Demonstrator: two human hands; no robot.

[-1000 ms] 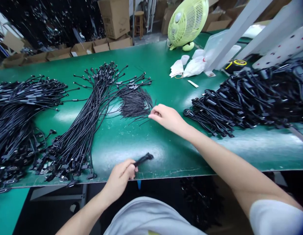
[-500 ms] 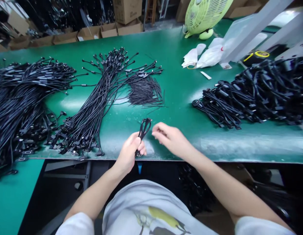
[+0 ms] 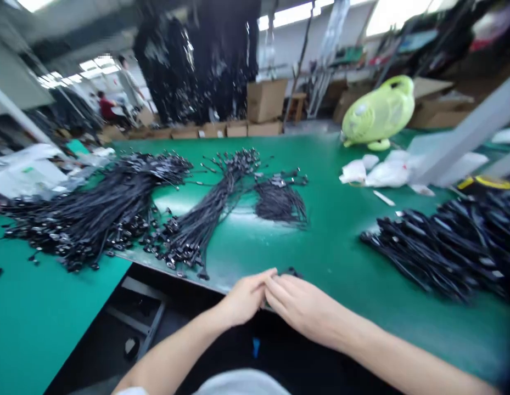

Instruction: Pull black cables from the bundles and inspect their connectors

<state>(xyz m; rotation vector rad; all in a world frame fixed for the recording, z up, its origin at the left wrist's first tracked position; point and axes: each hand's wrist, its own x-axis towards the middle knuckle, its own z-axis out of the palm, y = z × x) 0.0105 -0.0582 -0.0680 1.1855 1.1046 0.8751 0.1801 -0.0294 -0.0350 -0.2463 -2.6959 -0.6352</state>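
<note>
My left hand (image 3: pixel 245 299) and my right hand (image 3: pixel 302 306) meet at the table's near edge, fingers closed and fingertips touching. Between them is a folded black cable (image 3: pixel 291 271); only a dark bit of it shows past my right knuckles, and the hands hide the rest. Ahead lies a small pile of thin black ties (image 3: pixel 277 202). A bundle of straight black cables (image 3: pixel 209 214) is spread out to its left.
A larger heap of black cables (image 3: pixel 102 203) covers the left side. Folded cables (image 3: pixel 440 241) are piled at right. Behind stand a yellow-green fan (image 3: pixel 376 112), white plastic bags (image 3: pixel 388 171) and a grey post (image 3: pixel 469 126). Two people are far back at left.
My right hand has come over to meet my left at the folded cable, now mostly covered. The camera view has tilted up and turned left, showing more of the room.
</note>
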